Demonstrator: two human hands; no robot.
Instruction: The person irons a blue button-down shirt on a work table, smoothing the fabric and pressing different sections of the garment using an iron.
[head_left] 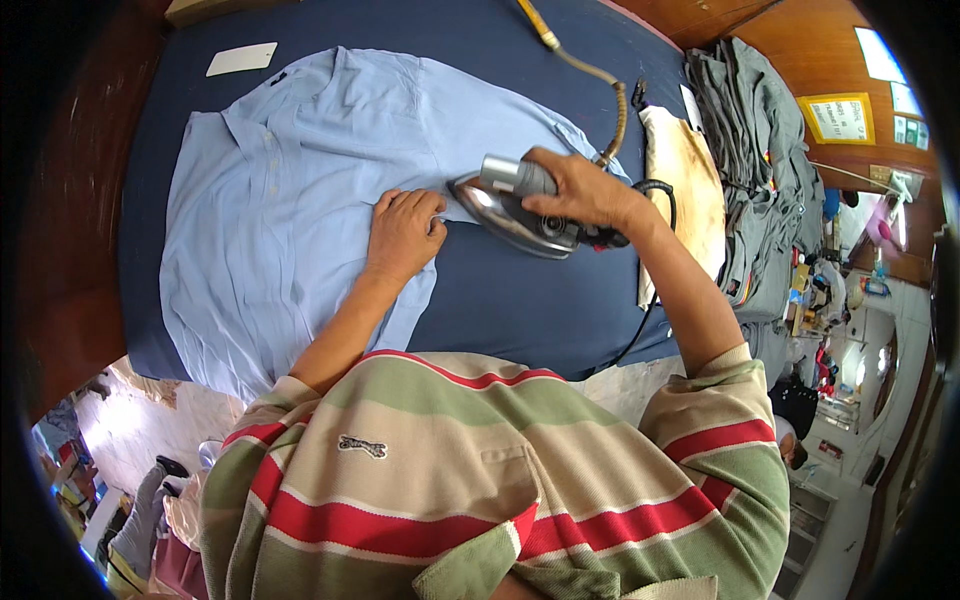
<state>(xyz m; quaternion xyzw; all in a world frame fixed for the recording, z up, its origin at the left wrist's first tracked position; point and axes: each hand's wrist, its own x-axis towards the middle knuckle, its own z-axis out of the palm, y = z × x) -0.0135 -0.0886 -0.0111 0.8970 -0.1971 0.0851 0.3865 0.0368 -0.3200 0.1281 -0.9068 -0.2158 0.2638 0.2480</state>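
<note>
A light blue long-sleeved shirt [310, 170] lies spread over a dark blue padded ironing table [520, 310], with a sleeve stretched to the right. My left hand [405, 235] presses on it near the sleeve's lower edge, fingers curled and closed on the fabric. In my right hand [580, 190] is a grey and black clothes iron [520, 222], gripped by its handle. The iron's metal soleplate is over the sleeve's near edge, its tip pointing toward my left hand and a short gap away. Whether the soleplate fully touches the cloth is hard to tell.
From the iron, a brown hose [617, 110] runs up to the far edge, and a black cord [640, 330] hangs down. A scorched cream cloth pad [680, 190] lies to the right, beside stacked grey garments [755, 170]. A white card [242, 59] rests far left.
</note>
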